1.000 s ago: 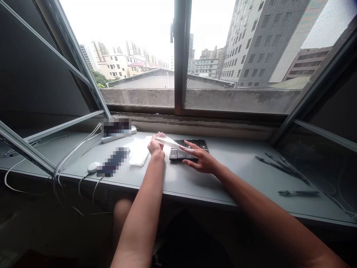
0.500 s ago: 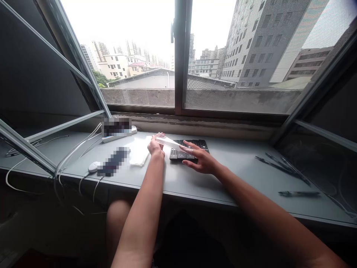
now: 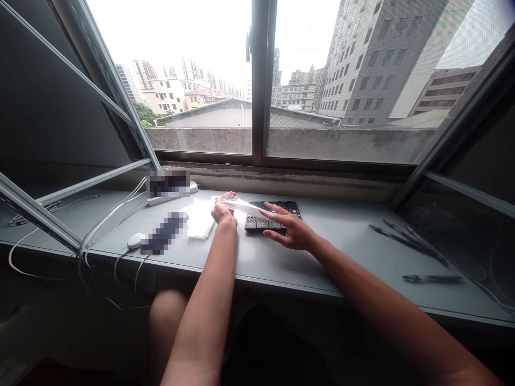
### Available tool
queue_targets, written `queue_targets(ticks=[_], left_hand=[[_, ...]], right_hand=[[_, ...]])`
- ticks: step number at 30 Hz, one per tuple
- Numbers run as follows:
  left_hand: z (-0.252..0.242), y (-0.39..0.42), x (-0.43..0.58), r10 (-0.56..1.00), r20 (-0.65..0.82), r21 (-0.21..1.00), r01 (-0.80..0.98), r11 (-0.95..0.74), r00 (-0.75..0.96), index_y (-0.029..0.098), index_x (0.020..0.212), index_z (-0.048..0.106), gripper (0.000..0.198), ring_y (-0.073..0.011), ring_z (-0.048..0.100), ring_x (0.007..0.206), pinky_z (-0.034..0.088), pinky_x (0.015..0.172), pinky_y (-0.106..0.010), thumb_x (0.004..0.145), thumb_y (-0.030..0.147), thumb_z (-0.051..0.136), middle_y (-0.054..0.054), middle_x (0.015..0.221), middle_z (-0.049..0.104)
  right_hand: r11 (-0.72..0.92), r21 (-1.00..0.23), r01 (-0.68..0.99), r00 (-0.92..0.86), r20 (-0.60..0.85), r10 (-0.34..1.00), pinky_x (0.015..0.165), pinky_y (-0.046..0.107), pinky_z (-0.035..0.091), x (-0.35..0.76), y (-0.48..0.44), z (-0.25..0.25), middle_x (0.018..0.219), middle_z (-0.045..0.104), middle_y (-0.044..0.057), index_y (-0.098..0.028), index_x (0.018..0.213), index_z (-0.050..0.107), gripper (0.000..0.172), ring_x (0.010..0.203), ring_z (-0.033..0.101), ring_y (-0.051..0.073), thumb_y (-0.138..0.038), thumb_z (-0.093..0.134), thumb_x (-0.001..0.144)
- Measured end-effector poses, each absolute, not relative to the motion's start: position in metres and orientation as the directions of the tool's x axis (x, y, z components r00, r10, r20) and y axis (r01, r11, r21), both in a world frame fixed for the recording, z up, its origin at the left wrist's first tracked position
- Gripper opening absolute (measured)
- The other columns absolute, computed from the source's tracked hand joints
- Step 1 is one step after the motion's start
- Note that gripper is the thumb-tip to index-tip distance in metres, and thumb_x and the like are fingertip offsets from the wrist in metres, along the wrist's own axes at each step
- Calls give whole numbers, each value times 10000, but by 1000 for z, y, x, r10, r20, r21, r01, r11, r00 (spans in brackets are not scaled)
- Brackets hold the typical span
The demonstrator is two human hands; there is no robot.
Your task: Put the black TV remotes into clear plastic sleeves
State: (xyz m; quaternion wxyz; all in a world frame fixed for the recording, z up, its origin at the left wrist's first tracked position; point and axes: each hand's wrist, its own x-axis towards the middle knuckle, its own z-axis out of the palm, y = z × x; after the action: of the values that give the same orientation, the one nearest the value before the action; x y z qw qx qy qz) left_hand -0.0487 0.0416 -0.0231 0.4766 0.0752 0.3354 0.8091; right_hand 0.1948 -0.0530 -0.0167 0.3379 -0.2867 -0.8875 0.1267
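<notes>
In the head view, the left hand (image 3: 223, 212) is raised just above the grey surface (image 3: 354, 236), its fingers pinching one end of a clear, flimsy plastic sleeve (image 3: 242, 203). The sleeve slants down to the right over a row of black button-covered remote controls (image 3: 290, 208) lying side by side near the window. The right hand (image 3: 293, 231) lies low over the remotes, fingers stretched out and close together, tips at the sleeve's lower end. Whether they nip the film or only touch it, I cannot tell. To the left lie a flat white stack, perhaps more sleeves (image 3: 198, 222), and white cables (image 3: 105, 219); thin black sticks (image 3: 406, 237) lie well apart on the right. The step in hand looks like opening the sleeve's mouth; that calls for a light two-handed pull, since thin film clings
</notes>
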Motion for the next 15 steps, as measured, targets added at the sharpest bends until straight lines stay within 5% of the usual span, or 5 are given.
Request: queue_targets(ticks=[7,11,15], left_hand=[[-16,37,-46,836,-206,585,-749,-312,-509,90,1098,692,365,-202,787,834,625,823,-314,1098,338,424,-147,948,783],[-12,32,-36,944,-140,567,-806,-171,-299,130,1105,647,393,-249,792,929,629,847,-357,1055,505,543,-174,1050,781],[-11,26,-27,986,-97,571,-819,-55,-135,155,1098,612,313,-284,790,988,627,895,-404,990,442,677,-168,1058,765]], right_hand=[[814,-430,391,-579,573,580,1214,578,467,196,-53,-15,1722,417,99,-343,1643,491,650,1560,449,372,-469,672,1032],[812,-439,385,-565,583,584,1215,577,466,195,-51,-17,1722,419,96,-343,1641,494,644,1557,453,371,-462,669,1033],[795,-467,386,-535,589,606,1235,596,433,192,-50,-19,1694,465,97,-343,1635,506,646,1560,448,378,-480,674,1026]])
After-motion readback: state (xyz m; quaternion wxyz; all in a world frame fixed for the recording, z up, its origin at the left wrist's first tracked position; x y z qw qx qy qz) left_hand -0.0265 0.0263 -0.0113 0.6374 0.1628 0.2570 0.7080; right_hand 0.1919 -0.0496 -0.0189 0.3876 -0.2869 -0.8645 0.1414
